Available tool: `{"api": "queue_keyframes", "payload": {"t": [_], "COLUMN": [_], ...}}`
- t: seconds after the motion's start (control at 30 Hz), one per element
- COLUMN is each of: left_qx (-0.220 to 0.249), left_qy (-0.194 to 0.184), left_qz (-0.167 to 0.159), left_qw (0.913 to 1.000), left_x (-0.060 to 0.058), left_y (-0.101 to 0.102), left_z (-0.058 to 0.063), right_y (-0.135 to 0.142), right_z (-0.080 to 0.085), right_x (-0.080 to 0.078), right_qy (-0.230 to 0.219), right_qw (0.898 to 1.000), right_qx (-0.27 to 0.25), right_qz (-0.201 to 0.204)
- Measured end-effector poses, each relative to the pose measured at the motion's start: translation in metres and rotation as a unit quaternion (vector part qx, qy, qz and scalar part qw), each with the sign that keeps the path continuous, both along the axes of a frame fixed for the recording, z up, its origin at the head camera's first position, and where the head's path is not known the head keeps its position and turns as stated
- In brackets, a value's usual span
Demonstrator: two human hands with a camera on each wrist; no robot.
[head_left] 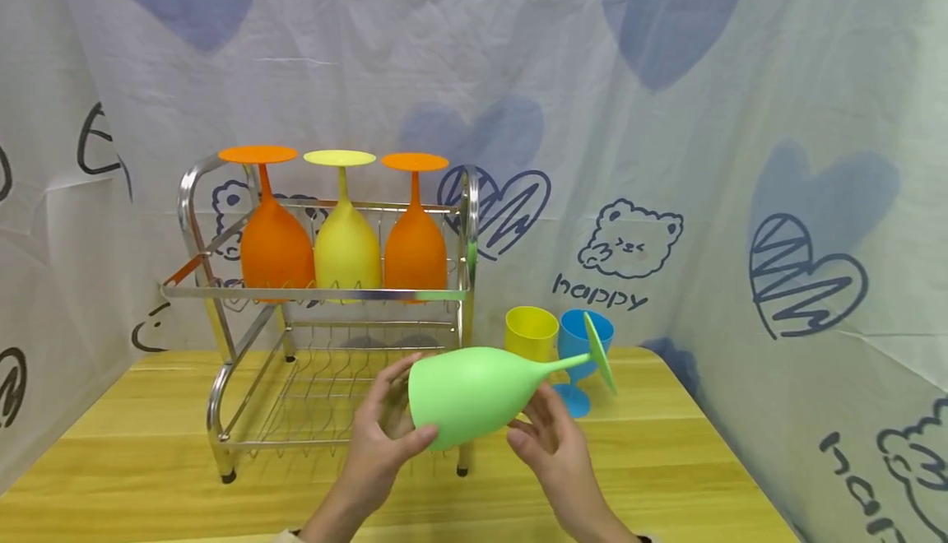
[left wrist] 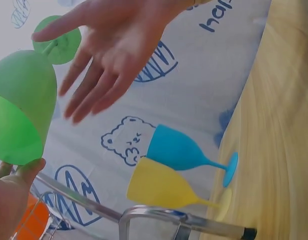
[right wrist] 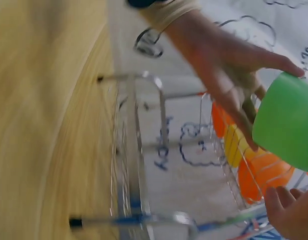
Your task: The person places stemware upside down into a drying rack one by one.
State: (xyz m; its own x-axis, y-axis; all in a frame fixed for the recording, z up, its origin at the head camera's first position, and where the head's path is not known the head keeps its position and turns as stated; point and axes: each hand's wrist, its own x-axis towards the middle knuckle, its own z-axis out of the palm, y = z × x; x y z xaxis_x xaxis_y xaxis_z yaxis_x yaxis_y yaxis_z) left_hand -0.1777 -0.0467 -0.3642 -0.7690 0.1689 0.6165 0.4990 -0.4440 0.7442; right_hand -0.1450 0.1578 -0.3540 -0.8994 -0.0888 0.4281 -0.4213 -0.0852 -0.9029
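A light green plastic goblet (head_left: 474, 395) is held on its side above the table, its rim to the left and its round foot to the right. My left hand (head_left: 378, 444) grips the bowl at the rim end, thumb on the near side and fingers behind it. Under the stem end of the bowl is my right hand (head_left: 559, 457), its fingers loosely bent. In the left wrist view the right hand (left wrist: 116, 52) shows spread fingers beside the goblet. The right wrist view has the left hand (right wrist: 229, 70) around the green rim.
A two-tier metal rack (head_left: 222, 292) stands at left on the wooden table (head_left: 629, 477). Upside down on its upper tier are an orange goblet (head_left: 276, 251), a yellow goblet (head_left: 346, 247) and another orange goblet (head_left: 415, 255). Behind my right hand stand upright yellow (head_left: 526, 329) and blue (head_left: 573, 329) goblets.
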Motion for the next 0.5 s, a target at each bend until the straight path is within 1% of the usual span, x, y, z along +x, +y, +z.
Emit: {"api": "queue_keyframes", "payload": {"t": [0.07, 0.1, 0.17, 0.27, 0.5], "left_qx": [0.002, 0.002, 0.002, 0.001, 0.001], "left_qy": [0.008, 0.011, 0.012, 0.009, -0.001], "left_qz": [-0.01, -0.016, -0.022, -0.021, -0.018], "left_qw": [0.9999, 0.9998, 0.9997, 0.9997, 0.9998], "left_x": [0.001, 0.001, 0.001, 0.001, 0.001], "left_y": [0.002, 0.002, 0.004, 0.006, 0.005], "left_z": [0.0, 0.0, -0.001, -0.002, -0.004], "right_y": [-0.001, -0.002, -0.004, -0.008, -0.01], "right_z": [0.002, 0.004, 0.005, 0.008, 0.01], "right_x": [-0.001, -0.001, -0.002, -0.003, -0.004], "right_qy": [-0.026, -0.033, -0.037, -0.046, -0.056], "right_qw": [0.997, 0.995, 0.992, 0.99, 0.991], "right_qx": [-0.034, -0.047, -0.067, -0.082, -0.081], "right_qz": [0.058, 0.077, 0.101, 0.109, 0.094]}}
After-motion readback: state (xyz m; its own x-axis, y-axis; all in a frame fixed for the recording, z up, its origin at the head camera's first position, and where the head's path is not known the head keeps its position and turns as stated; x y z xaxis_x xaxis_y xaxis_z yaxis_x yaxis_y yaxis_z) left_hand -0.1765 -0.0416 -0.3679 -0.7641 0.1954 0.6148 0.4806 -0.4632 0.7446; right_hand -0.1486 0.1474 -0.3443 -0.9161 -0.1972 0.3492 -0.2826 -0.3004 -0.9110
